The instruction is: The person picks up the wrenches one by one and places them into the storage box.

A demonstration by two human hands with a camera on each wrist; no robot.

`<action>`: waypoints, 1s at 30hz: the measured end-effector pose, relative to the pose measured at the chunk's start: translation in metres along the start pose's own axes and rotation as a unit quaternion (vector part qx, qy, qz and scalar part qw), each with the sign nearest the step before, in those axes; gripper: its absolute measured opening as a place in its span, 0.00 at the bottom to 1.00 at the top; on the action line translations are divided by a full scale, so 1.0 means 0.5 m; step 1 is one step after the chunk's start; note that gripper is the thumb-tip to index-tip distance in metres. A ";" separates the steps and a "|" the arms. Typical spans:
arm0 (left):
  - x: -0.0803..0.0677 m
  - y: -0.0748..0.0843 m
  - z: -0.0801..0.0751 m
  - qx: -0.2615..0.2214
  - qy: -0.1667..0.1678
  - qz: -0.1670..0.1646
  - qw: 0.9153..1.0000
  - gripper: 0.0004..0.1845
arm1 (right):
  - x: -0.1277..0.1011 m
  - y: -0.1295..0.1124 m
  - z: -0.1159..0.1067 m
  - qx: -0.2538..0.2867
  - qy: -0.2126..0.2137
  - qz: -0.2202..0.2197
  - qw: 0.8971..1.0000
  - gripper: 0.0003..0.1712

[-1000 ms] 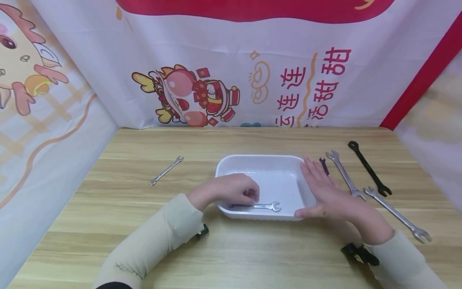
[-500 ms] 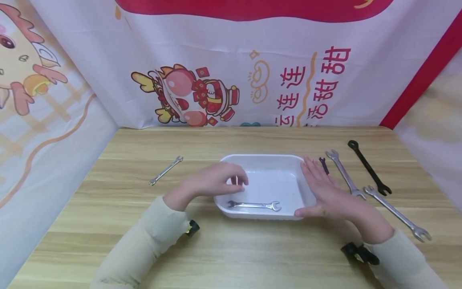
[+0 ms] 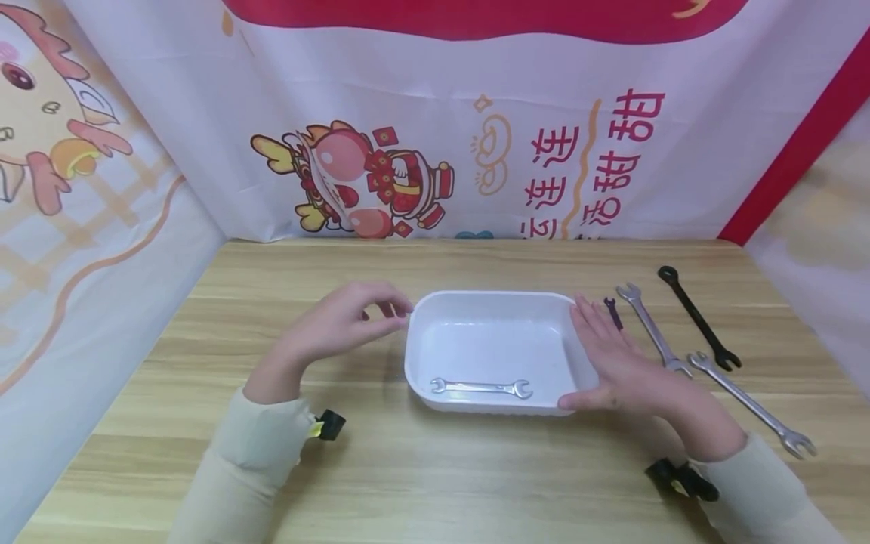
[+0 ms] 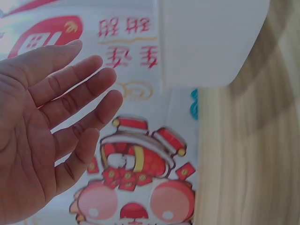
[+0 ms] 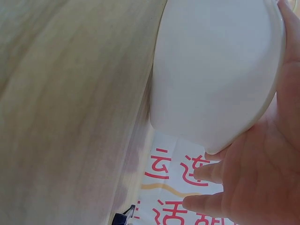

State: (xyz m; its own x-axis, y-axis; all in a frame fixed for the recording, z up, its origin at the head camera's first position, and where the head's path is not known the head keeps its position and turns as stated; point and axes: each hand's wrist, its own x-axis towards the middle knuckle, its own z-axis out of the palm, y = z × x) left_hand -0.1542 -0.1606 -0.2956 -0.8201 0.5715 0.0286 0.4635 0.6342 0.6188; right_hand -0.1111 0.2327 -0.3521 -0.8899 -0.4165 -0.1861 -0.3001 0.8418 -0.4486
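My left hand (image 3: 347,321) hovers at the left end of a white plastic tray (image 3: 503,344), fingertips right at its rim. In the left wrist view the palm faces the camera with nothing in it, fingers apart and slightly bent. A small silver open-ended wrench (image 3: 482,387) lies inside the tray along the front wall. My right hand (image 3: 615,370) rests against the tray's right end, thumb at the front corner and fingers stretched toward the back corner. In the right wrist view, the palm (image 5: 258,173) presses along the tray's rim.
Right of the tray lie a tiny dark wrench (image 3: 613,313), two silver wrenches, one farther back (image 3: 654,329) and one nearer (image 3: 751,406), and a long black wrench (image 3: 698,317). A printed cloth (image 3: 435,91) hangs behind the wooden table (image 3: 476,483).
My left hand has let go of the wrench in the tray, risen out and moved left beyond the rim. It now covers the spot where another small silver wrench lay. My right hand stays put.
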 end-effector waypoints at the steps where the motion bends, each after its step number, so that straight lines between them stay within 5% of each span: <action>1: -0.005 -0.004 -0.004 0.000 0.007 -0.001 1.000 0.13 | 0.000 -0.001 0.000 0.002 -0.001 0.000 1.000 0.81; 30: -0.063 -0.128 -0.091 0.007 0.094 -0.091 0.991 0.14 | -0.001 -0.003 0.001 0.009 0.001 -0.007 1.000 0.80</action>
State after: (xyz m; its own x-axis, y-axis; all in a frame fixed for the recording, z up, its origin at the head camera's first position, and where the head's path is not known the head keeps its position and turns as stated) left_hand -0.1732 -0.2430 -0.3007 -0.9381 0.3403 0.0641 0.3055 0.7263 0.6158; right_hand -0.1101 0.2315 -0.3517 -0.8864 -0.4276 -0.1772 -0.3065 0.8291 -0.4676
